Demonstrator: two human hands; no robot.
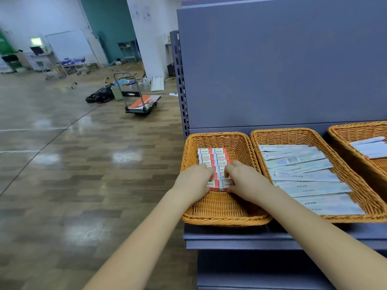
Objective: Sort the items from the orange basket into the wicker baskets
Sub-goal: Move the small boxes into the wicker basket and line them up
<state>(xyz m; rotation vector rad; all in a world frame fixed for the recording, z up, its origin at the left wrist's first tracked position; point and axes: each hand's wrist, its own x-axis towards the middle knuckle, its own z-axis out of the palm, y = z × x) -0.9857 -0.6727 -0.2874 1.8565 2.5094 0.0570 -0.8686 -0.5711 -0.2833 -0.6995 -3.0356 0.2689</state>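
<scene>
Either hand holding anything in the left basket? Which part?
Both: the left hand and right hand pinch the small red-and-white boxes in the nearest row by their outer ends.

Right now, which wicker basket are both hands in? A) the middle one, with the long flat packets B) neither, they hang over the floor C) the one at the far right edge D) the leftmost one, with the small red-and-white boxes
D: the left hand and right hand both rest on the small red-and-white boxes inside the leftmost wicker basket; the long flat packets lie untouched.
</scene>
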